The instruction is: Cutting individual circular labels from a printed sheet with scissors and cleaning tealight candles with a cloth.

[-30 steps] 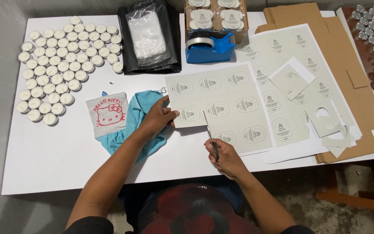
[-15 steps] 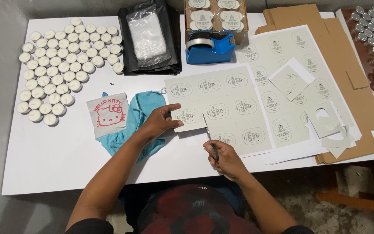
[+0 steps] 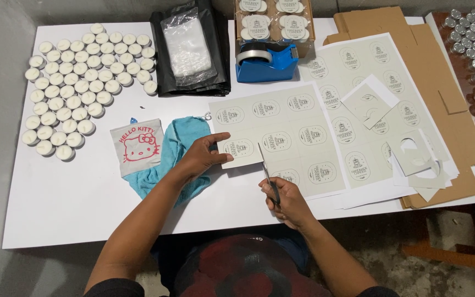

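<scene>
My right hand (image 3: 285, 199) grips a pair of scissors (image 3: 265, 169) whose blades point up into a pale grey sheet of printed oval labels (image 3: 292, 137). The cut runs between the sheet's left column and the one beside it. My left hand (image 3: 201, 155) pinches the left edge of that sheet, thumb on top by the lower-left label. Under my left wrist lies a light blue cloth (image 3: 178, 148).
A white table (image 3: 72, 203) carries several white tealight candles (image 3: 75, 82) at the left, a small grey pouch with a red cartoon cat (image 3: 137, 146), a black bag under clear plastic (image 3: 189, 49), a blue tape dispenser (image 3: 265, 59), a box of labelled items (image 3: 273, 19), more label sheets (image 3: 369, 93) and flat cardboard (image 3: 435, 60).
The scissors have worked slightly further up the sheet. My left hand shifted a little, its fingers stretching out along the sheet's left edge.
</scene>
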